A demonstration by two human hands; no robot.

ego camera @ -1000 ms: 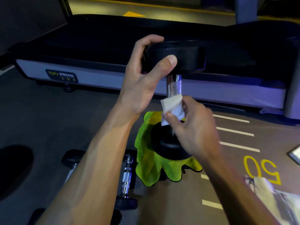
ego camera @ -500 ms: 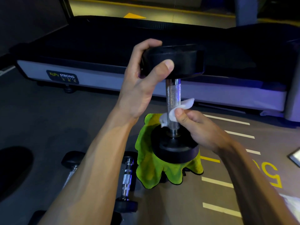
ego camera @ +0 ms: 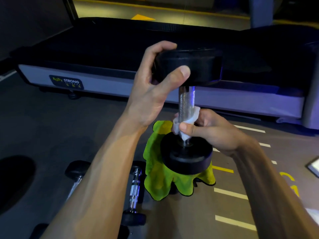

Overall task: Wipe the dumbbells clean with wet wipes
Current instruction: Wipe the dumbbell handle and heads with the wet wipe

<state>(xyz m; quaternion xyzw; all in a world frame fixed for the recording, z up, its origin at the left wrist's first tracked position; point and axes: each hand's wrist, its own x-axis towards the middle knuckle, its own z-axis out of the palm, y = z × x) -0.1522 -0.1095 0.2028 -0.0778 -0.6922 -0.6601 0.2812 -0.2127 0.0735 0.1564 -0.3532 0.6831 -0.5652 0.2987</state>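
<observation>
Your left hand (ego camera: 151, 94) grips upright dumbbell (ego camera: 187, 107) top head | your right hand (ego camera: 210, 131) pinches wet wipe (ego camera: 186, 123) around handle

The dumbbell (ego camera: 187, 107) has black ends and a silver handle with a fine cross-hatch pattern. The wipe (ego camera: 185, 123) is white. The cloth (ego camera: 160, 180) is bright yellow-green with a dark edge. The floor (ego camera: 51, 128) is grey with white and yellow lines. The treadmill (ego camera: 110, 83) is black on top with a pale grey side and a dark label with yellow and white letters.
</observation>
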